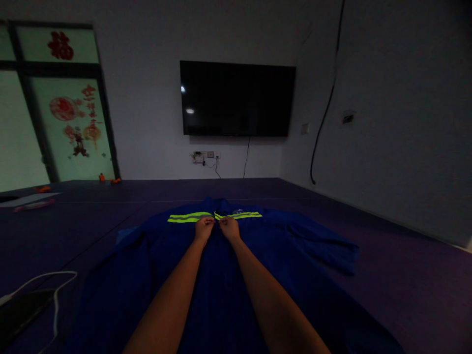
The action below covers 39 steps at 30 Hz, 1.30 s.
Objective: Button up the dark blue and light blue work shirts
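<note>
A dark blue work jacket point(269, 255) with yellow-green reflective strips across the chest lies spread out in front of me, its sleeves out to both sides. My left hand point(205, 228) pinches the front edge just below the left reflective strip point(184, 217). Close beside it, my right hand point(229, 228) pinches the opposite front edge below the right strip point(249, 215). Fingers of both hands are closed on the cloth, with a small gap between the hands. Any button or fastener there is too small and dark to make out.
The jacket lies on a dark purple floor point(398, 246). At lower left are a dark flat device point(22, 309) and a white cable point(56, 300). Small orange objects point(115, 181) sit by the glass door point(73, 123). A television point(238, 98) hangs on the far wall.
</note>
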Motion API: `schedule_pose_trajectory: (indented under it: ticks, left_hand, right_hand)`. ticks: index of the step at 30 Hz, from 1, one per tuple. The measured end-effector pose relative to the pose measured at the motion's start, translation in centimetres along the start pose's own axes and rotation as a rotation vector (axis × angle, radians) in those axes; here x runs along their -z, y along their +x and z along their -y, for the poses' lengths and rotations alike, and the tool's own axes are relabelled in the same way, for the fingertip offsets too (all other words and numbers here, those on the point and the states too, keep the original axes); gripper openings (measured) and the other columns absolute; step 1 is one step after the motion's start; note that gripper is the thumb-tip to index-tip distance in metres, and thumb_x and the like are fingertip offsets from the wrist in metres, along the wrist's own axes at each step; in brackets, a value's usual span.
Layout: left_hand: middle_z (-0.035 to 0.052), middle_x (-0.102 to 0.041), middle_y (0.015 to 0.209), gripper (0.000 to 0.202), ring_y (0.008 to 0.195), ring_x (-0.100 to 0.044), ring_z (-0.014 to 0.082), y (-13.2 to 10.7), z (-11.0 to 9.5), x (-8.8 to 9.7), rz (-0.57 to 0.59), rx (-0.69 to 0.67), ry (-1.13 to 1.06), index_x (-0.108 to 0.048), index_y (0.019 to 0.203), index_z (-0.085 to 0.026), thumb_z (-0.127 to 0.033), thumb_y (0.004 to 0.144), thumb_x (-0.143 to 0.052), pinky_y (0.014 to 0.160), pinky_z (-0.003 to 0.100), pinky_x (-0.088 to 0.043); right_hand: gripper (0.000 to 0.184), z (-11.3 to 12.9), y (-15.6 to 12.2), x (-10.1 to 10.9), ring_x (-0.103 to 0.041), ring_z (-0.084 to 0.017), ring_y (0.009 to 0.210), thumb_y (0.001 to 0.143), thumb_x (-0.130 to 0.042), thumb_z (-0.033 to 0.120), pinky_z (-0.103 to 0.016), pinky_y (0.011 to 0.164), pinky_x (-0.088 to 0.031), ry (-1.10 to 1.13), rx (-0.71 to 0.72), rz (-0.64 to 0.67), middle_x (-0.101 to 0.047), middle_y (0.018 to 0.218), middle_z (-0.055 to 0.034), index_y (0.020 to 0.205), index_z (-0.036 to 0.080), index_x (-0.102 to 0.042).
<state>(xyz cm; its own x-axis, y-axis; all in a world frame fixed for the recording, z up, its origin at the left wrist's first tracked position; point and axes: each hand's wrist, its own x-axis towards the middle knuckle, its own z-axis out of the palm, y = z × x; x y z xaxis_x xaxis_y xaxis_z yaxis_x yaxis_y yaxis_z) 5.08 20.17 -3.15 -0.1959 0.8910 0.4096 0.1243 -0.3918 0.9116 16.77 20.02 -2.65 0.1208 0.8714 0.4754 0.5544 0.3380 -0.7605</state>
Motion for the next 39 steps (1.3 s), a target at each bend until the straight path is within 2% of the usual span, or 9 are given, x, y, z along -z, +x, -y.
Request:
schedule_pose_trajectory:
  ticks: [6, 11, 23, 29, 39]
  left_hand:
    - [0.0018, -0.063, 0.061, 0.026, 0.045, -0.052, 0.0083, 0.01, 0.0, 0.0, -0.003, 0.009, -0.025, -0.062, 0.087, -0.012, -0.02, 0.063, -0.06, 0.044, 0.018, -0.038]
    - [0.0015, -0.063, 0.061, 0.027, 0.045, -0.052, 0.0081, 0.06, 0.14, 0.02, -0.01, 0.001, -0.028, -0.062, 0.088, -0.012, -0.024, 0.063, -0.062, 0.043, 0.018, -0.038]
    - [-0.0008, -0.061, 0.057, 0.023, 0.041, -0.049, 0.0068, -0.08, -0.04, -0.04, 0.0, 0.016, -0.03, -0.061, 0.086, -0.013, -0.016, 0.063, -0.058, 0.042, 0.018, -0.037]
    - [-0.0022, -0.06, 0.055, 0.026, 0.039, -0.048, 0.0064, -0.01, 0.09, -0.11, 0.012, 0.034, -0.043, -0.061, 0.087, -0.012, -0.011, 0.063, -0.055, 0.043, 0.018, -0.037]
    - [-0.0031, -0.058, 0.053, 0.029, 0.038, -0.047, 0.0058, -0.27, -0.42, -0.02, 0.024, 0.071, -0.048, -0.059, 0.091, -0.012, -0.008, 0.063, -0.054, 0.042, 0.016, -0.037]
  right_hand:
    - [0.013, 0.05, 0.07, -0.02, -0.06, -0.013, 0.058, 0.067, -0.053, 0.013, -0.017, 0.051, -0.039, 0.005, 0.003, 0.012, -0.066, 0.062, -0.0025, 0.067, 0.017, -0.065]
    - [0.013, -0.1, 0.15, -0.11, -0.06, -0.013, 0.058, 0.066, -0.053, 0.014, -0.018, 0.051, -0.039, 0.015, 0.009, 0.019, -0.066, 0.061, -0.0017, 0.066, 0.017, -0.065]
    - [0.012, -0.47, 0.12, -0.19, -0.059, -0.013, 0.057, 0.064, -0.054, 0.013, -0.017, 0.051, -0.04, 0.042, 0.005, 0.037, -0.065, 0.06, -0.0008, 0.066, 0.017, -0.065]
    - [0.012, -0.61, 0.21, -0.27, -0.06, -0.013, 0.057, 0.064, -0.054, 0.014, -0.018, 0.051, -0.041, 0.05, 0.003, 0.048, -0.066, 0.062, -0.0028, 0.067, 0.015, -0.066]
    - [0.015, -0.6, 0.25, -0.26, -0.06, -0.012, 0.057, 0.064, -0.054, 0.012, -0.017, 0.051, -0.041, 0.032, -0.014, 0.066, -0.066, 0.063, -0.0013, 0.069, 0.016, -0.067]
